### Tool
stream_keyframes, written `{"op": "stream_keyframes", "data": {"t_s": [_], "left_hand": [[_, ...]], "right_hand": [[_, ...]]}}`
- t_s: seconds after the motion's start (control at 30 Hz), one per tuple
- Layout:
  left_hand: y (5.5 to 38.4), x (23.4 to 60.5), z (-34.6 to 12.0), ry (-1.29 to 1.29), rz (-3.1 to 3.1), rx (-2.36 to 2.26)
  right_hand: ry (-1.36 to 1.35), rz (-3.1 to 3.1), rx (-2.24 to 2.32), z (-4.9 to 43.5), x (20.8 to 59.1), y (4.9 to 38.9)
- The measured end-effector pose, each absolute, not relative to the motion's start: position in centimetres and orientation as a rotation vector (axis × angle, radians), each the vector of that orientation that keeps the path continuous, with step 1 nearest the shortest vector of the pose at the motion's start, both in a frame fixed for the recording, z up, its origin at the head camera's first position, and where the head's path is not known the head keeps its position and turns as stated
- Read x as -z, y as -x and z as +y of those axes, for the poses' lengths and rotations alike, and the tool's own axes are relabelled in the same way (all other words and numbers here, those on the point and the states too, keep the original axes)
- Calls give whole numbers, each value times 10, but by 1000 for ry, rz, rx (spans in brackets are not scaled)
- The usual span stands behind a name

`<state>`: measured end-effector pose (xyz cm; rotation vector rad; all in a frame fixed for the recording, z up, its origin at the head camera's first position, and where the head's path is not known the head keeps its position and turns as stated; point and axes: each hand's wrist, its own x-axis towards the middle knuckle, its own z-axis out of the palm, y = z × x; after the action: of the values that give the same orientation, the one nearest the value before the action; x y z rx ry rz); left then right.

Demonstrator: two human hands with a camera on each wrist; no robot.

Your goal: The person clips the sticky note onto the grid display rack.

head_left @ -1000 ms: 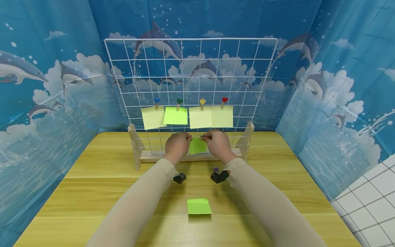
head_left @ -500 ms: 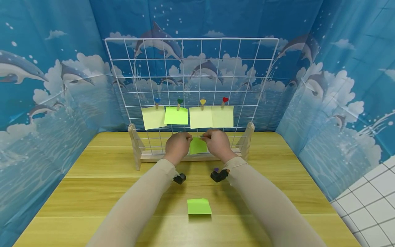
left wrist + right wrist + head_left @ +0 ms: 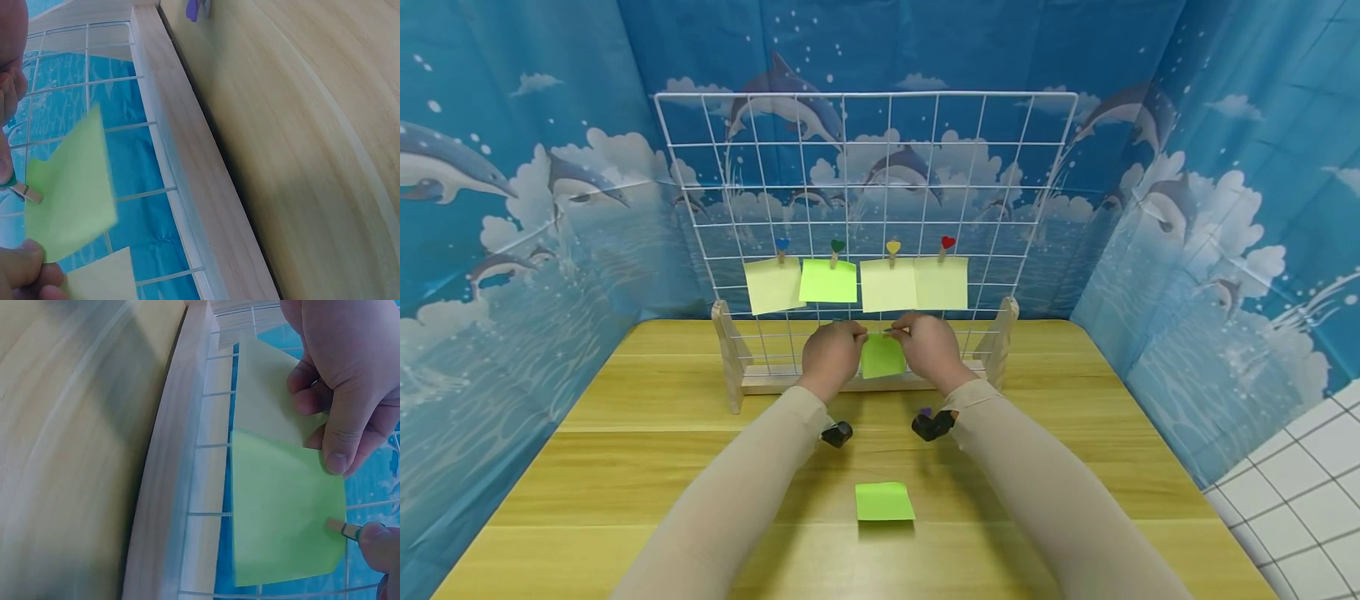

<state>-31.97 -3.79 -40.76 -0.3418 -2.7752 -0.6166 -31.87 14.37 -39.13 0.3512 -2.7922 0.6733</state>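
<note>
My left hand (image 3: 832,357) pinches the upper left corner of a green sticky note (image 3: 883,357) low on the white wire grid. My right hand (image 3: 934,347) holds a small wooden clothespin (image 3: 337,526) at the note's top edge. In the left wrist view the clothespin's tip overlaps the note; whether it also grips a wire cannot be told. A pale yellow sticky note (image 3: 103,278) lies beside the green one, behind my left hand, which hides it in the head view.
Above hang a green note (image 3: 827,282) and several pale ones, clipped with heart clothespins. The grid (image 3: 889,143) stands in a wooden base (image 3: 775,383). On the table (image 3: 1037,467) lie another green note (image 3: 883,502) and a purple heart clothespin (image 3: 926,412).
The green note between my hands has shifted slightly, its lower edge swinging a little down and to the right. Both hands stay almost in place.
</note>
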Motion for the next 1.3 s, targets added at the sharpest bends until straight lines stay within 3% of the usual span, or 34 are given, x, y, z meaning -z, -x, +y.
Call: {"op": "stream_keyframes", "data": {"t_s": [0.4, 1.3], "left_hand": [[317, 405, -37, 373, -2747, 560], [315, 406, -36, 368, -2743, 563]], "right_hand": [[-425, -2803, -398, 141, 382, 316], [-411, -2765, -551, 142, 398, 318]]}}
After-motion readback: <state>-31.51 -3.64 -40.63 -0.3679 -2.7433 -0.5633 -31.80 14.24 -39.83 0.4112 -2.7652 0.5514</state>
